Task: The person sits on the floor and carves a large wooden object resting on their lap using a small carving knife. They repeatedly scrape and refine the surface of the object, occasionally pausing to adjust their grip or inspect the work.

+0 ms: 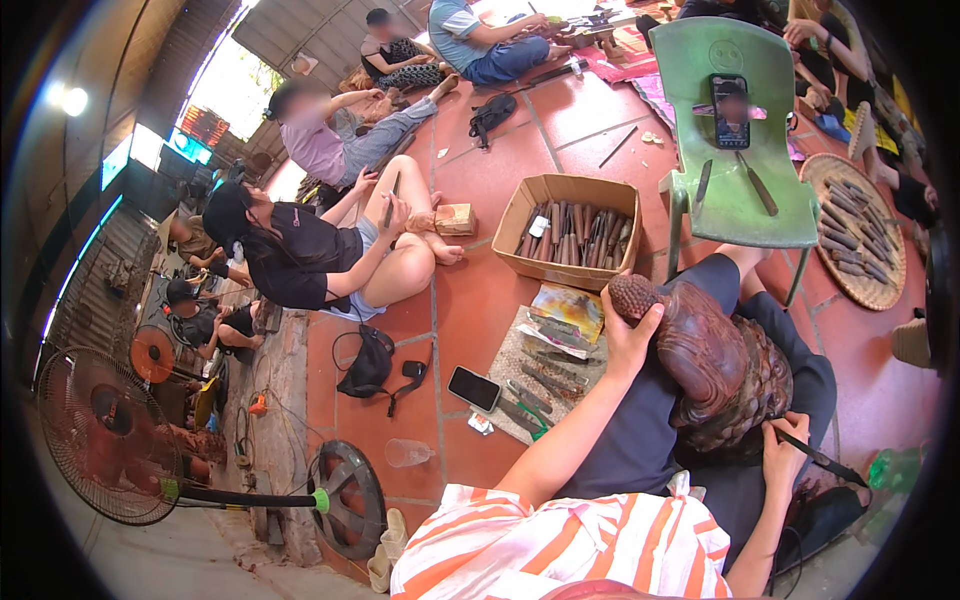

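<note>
A dark brown carved wooden statue (705, 345) with a knobbly, bead-textured head lies tilted across my lap. My left hand (632, 338) is closed around the side of that head, thumb toward me. At the statue's rough carved base, my right hand (783, 455) pinches a slim dark carving tool (825, 460). Its long shaft points away to the lower right, and its tip at the wood is hidden by my fingers. To the left of my knee, several chisels (548, 380) lie on a pale woven mat (518, 432).
A cardboard box (570, 272) of wooden-handled tools stands ahead. Right of it are a green chair (722, 190) bearing a phone (731, 112), and a round basket (888, 285) of tools. Another phone (474, 389), a plastic cup (408, 453) and a fan (110, 435) are left. Other people sit nearby.
</note>
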`<act>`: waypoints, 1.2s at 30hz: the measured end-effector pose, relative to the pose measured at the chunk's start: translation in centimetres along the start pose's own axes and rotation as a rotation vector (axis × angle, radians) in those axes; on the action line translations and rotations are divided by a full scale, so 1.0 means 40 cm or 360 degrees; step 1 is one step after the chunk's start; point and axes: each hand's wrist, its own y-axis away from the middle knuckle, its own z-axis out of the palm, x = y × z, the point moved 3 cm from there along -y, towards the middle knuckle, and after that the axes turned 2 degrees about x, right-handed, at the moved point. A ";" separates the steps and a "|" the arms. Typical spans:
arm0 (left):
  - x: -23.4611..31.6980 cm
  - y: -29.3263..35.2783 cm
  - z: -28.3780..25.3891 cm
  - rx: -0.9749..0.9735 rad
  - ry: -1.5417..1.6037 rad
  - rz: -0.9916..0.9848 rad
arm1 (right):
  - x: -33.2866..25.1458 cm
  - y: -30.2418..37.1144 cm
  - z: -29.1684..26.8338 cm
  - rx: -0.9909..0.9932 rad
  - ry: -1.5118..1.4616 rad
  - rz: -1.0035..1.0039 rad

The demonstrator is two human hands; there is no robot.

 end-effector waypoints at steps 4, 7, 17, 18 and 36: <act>0.008 0.002 -0.002 0.0000 0.0023 -0.0016 | 0.076 -0.011 -0.007 -0.0074 -0.0550 0.0108; 0.015 0.001 0.006 0.0003 -0.0005 -0.0005 | 0.045 -0.009 -0.005 -0.0069 -0.0376 0.0124; 0.007 0.000 -0.003 0.0024 -0.0043 0.0008 | 0.030 -0.019 -0.015 -0.0155 -0.0608 0.0252; 0.007 0.000 0.000 0.0020 -0.0023 0.0006 | 0.021 -0.015 -0.016 -0.0128 -0.0411 0.0152; 0.016 0.000 0.002 0.0023 -0.0023 -0.0024 | 0.042 -0.028 -0.022 -0.0137 -0.0560 0.0063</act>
